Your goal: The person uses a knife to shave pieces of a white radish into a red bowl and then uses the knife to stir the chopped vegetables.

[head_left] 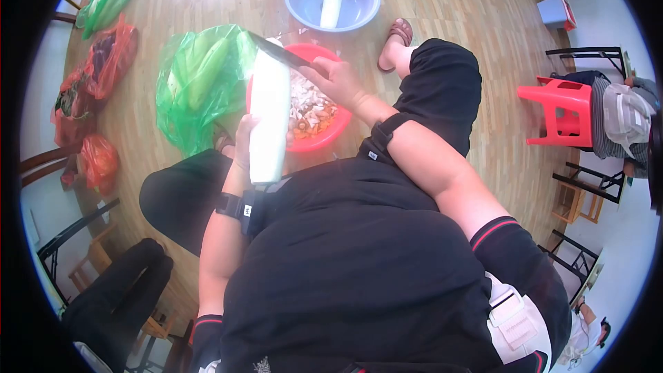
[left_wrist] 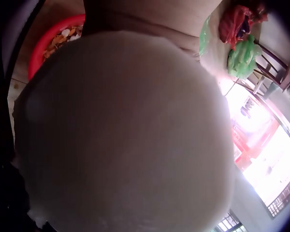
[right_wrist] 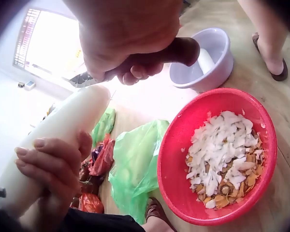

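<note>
A long, peeled white radish [head_left: 269, 121] lies lengthwise in front of my body, and my left hand [head_left: 244, 139] grips it near its lower end. In the right wrist view the fingers [right_wrist: 50, 157] of that hand curl round it. My right hand [head_left: 338, 84] holds a kitchen knife [head_left: 280, 52] by its dark handle, the blade over the radish's far end. Below them sits a red basin [head_left: 311, 144] with white and orange peelings [right_wrist: 222, 145] in it. The radish's broad pale end fills most of the left wrist view and hides the left fingers there.
Ahead stands a blue basin [head_left: 295, 10] with another white radish [head_left: 333, 3] in it. A green plastic bag [head_left: 173, 97] of pale green vegetables lies left of the red basin. Red bags [head_left: 114, 62] line the left side; a red stool [head_left: 563, 107] stands at right.
</note>
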The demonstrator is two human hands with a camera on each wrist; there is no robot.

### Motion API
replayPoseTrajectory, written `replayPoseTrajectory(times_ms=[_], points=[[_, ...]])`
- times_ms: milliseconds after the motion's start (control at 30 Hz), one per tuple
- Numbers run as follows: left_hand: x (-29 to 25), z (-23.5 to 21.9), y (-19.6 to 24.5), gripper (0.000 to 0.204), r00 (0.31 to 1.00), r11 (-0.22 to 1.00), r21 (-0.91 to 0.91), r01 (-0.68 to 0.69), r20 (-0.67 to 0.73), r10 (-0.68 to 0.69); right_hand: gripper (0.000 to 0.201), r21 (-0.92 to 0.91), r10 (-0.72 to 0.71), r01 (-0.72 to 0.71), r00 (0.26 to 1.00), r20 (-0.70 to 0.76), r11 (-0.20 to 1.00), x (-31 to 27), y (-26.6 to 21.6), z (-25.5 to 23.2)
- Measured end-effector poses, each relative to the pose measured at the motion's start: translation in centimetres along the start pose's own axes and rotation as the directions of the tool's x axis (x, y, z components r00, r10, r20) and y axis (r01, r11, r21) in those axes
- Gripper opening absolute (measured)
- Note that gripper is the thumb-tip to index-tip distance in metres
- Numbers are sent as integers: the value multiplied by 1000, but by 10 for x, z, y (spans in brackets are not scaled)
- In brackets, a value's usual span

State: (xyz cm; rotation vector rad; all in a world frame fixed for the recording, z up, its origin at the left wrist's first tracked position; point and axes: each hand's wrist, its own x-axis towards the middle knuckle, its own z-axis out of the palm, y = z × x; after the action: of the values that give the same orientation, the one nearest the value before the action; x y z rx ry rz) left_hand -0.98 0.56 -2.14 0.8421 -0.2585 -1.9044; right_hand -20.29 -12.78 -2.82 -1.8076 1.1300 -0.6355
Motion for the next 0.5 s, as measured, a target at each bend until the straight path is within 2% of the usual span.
replayPoseTrajectory(times_ms=[67,100,167,233,300,367,433,500], points=[[1,0,0,69,1000,1000,-11,0,9,0,36,-26,-162,162,987,6,987,-2,-5,2],[0,3,1,69,1000,1000,-11,-1,9,1,36,-26,-162,162,987,7,986,-4,-11,1],[-4,9,3,72,999,999,-19,28,32,-28,34,-135,-250,255,967,56,957,-6,-22,-4],[-5,8,4,74,997,1000,-8,29,74,-28,34,-104,-243,245,970,29,964,-6,-23,-5],[-7,11,6,75,993,1000,2,31,117,-31,34,-80,-100,98,995,-17,992,0,-18,-7],[-9,18,9,76,992,999,42,20,120,-25,34,-16,-60,59,997,-50,998,7,-3,-9],[-8,17,9,76,991,998,58,7,129,-14,37,-78,43,-52,993,-114,996,9,5,-14],[-7,15,10,76,990,997,72,-10,138,0,39,-145,66,-81,992,-104,986,9,7,-15]])
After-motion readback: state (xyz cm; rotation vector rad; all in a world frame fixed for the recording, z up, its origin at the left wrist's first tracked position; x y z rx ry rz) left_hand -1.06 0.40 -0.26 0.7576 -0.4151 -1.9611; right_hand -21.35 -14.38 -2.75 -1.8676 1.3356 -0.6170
